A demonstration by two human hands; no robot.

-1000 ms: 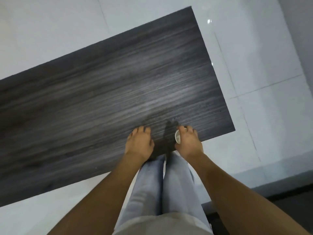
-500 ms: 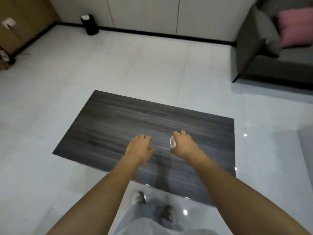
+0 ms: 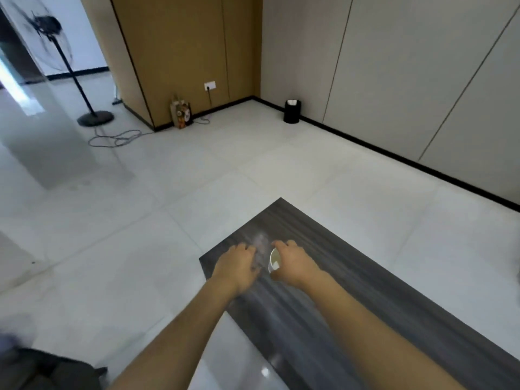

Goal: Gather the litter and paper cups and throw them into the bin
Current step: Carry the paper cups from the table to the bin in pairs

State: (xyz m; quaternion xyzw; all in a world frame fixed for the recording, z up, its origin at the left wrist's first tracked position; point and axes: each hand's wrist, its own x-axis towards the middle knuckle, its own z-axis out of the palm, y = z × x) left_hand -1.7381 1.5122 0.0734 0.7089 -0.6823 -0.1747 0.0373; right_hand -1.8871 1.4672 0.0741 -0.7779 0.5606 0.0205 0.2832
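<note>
We hold a white paper cup (image 3: pixel 273 260) in our right hand (image 3: pixel 295 266), fingers and thumb curled round its smooth wall, its round mouth tipped toward our left hand (image 3: pixel 237 266). That left hand hovers just beside the cup with fingers loosely bent; it seems to carry nothing, though blur leaves us unsure. Both hands are above the near corner of the surface (image 3: pixel 351 291), a dark, wood-grained rectangular top with crisp straight edges. Beyond the surface stretches pale glossy floor tile (image 3: pixel 197 175), broad and open. Far beyond the surface, against the black skirting of the panelled wall, stands a small black cylindrical bin (image 3: pixel 292 111) with something white at its rim.
</note>
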